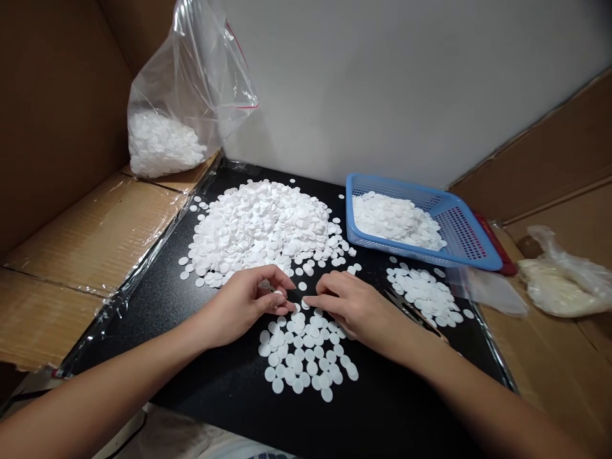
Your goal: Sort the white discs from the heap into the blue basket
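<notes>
A big heap of small white round discs (261, 226) lies at the back of a black board (201, 370). In front of it is a flat patch of spread-out discs (306, 354). My left hand (248, 306) rests at the patch's far edge, fingertips pressed on a disc or two. My right hand (351, 303) lies opposite, palm down, its index finger touching a disc near the left fingertips. Neither hand lifts anything. A smaller cluster of discs (425, 293) sits to the right of my right hand.
A blue mesh basket (461, 236) holding discs stands at the back right. A clear plastic bag (184, 118) of discs leans in the back left corner. Tweezers (411, 312) lie by my right wrist. Another bag (561, 280) rests on cardboard at right. Cardboard walls enclose the board.
</notes>
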### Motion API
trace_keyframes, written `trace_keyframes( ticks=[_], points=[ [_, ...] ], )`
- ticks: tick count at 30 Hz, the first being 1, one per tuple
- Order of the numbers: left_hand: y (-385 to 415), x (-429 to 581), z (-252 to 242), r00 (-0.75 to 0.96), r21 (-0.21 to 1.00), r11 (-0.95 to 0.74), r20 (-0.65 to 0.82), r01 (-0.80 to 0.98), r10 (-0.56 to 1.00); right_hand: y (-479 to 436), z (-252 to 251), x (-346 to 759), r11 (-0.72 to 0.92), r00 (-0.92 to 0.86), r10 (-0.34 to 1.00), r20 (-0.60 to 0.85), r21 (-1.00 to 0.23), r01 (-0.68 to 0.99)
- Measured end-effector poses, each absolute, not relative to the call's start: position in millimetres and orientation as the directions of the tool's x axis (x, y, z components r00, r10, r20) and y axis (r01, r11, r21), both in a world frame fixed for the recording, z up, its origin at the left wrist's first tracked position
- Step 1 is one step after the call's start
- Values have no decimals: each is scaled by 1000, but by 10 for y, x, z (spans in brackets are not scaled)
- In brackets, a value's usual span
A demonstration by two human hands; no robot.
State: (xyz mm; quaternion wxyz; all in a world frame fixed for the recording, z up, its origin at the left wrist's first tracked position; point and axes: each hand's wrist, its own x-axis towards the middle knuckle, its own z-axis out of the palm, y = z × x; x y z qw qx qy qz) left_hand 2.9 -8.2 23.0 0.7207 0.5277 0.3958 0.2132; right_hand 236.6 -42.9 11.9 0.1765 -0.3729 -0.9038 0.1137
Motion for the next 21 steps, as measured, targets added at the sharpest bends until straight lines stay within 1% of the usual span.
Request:
trace_keyframes(
  ticks=[3, 5, 7, 9, 10, 12, 15, 17, 21],
  points=[
    [-172, 16, 223, 575, 937, 311, -343, 158, 743, -443, 187, 2442, 672, -658, 729, 191, -386, 632],
    [-249, 16, 232, 556, 946, 234, -320, 222, 767, -468, 187, 2464, 658, -617, 749, 242, -386, 647],
    [-329, 17, 241, 538, 947, 74, -241, 313, 808, -508, 147, 2458, 662, -579, 749, 321, -342, 667],
    [-403, 13, 236, 554, 909, -121, -133, 398, 822, -561, 94, 2434, 692, -587, 720, 371, -307, 654],
    [-435, 9, 226, 578, 883, -206, -87, 422, 811, -590, 72, 2421, 707, -598, 705, 381, -306, 638],
    [-483, -7, 195, 633, 850, -313, -31, 424, 774, -640, 46, 2404, 714, -588, 698, 409, -337, 614],
    [-510, -58, 156, 645, 847, -369, 43, 381, 763, -684, 26, 2408, 629, -458, 773, 440, -433, 646],
    [-497, -113, 154, 598, 845, -370, 76, 386, 798, -686, -7, 2417, 561, -393, 823, 410, -480, 674],
    [-445, -233, 181, 494, 815, -356, 100, 457, 864, -633, -118, 2389, 487, -365, 872, 326, -512, 707]
  ],
)
